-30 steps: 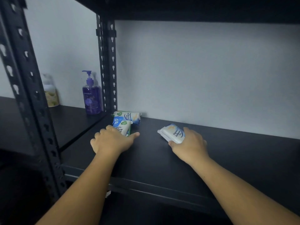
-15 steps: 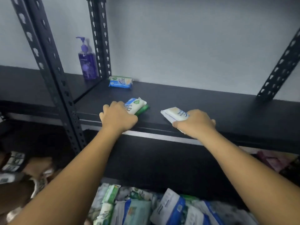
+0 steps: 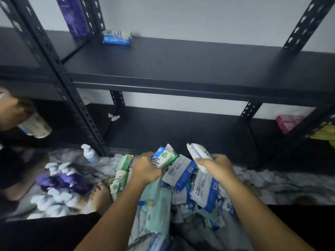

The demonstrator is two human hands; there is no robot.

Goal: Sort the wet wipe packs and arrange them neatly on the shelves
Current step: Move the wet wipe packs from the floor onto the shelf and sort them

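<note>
Currently left hand (image 3: 146, 169) clenches blue-green wipe pack (image 3: 163, 156), long axis tilted up-right, right hand (image 3: 216, 167) clenches white wipe pack (image 3: 199, 153), end pointing up-left, both above floor pile (image 3: 183, 194)

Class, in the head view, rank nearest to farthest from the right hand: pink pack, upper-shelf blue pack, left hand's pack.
From the right hand:
1. Blue-green pack, in the left hand, just beside.
2. Pink pack, lower shelf, right.
3. Blue pack, upper shelf, back left.
</note>
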